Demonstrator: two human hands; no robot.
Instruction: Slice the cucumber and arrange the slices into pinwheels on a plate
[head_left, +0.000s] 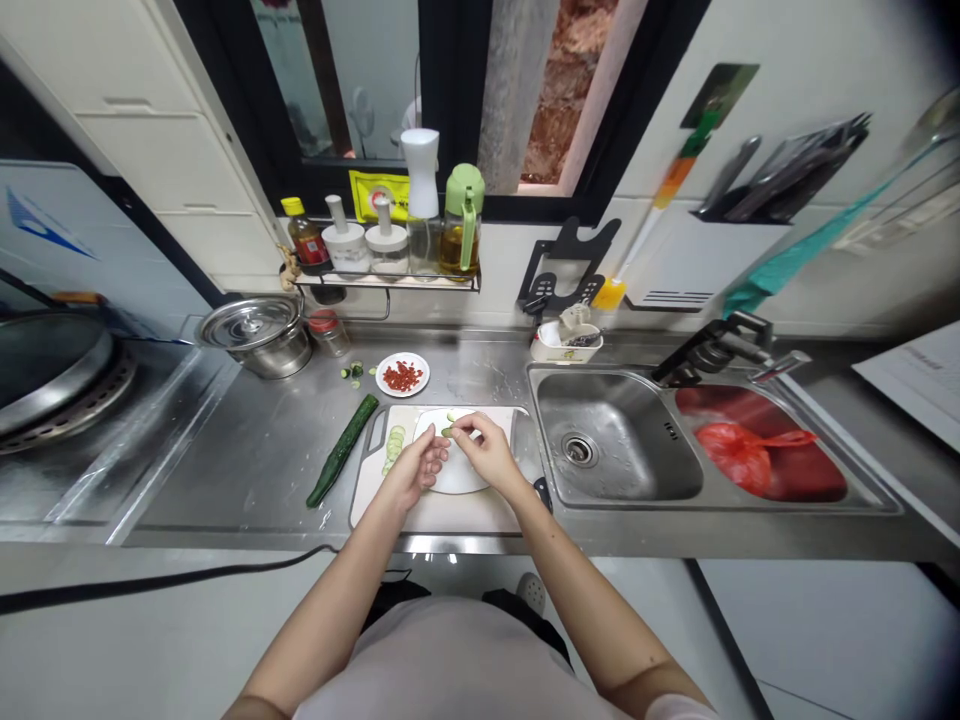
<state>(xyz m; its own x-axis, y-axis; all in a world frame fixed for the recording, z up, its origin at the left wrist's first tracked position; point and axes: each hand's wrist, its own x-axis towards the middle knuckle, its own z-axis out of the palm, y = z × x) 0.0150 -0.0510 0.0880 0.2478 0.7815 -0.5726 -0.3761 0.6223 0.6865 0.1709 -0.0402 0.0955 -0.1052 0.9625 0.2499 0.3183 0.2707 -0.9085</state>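
A white cutting board (480,512) lies at the counter's front edge with a white plate (459,478) on it. My right hand (487,450) hovers over the plate, its fingers pinched on a cucumber slice (448,431). My left hand (416,468) is cupped at the plate's left edge; whether it holds anything is hidden. A row of cut cucumber slices (393,445) sits on the board's left part. A long whole cucumber (342,450) lies on the steel counter just left of the board.
A small plate of chopped red chillies (403,376) and cucumber ends (354,372) sit behind the board. A lidded steel pot (256,335) stands at the left, a wok (52,365) farther left. The sink (615,450) is on the right, with a red bag (739,450) in its far basin.
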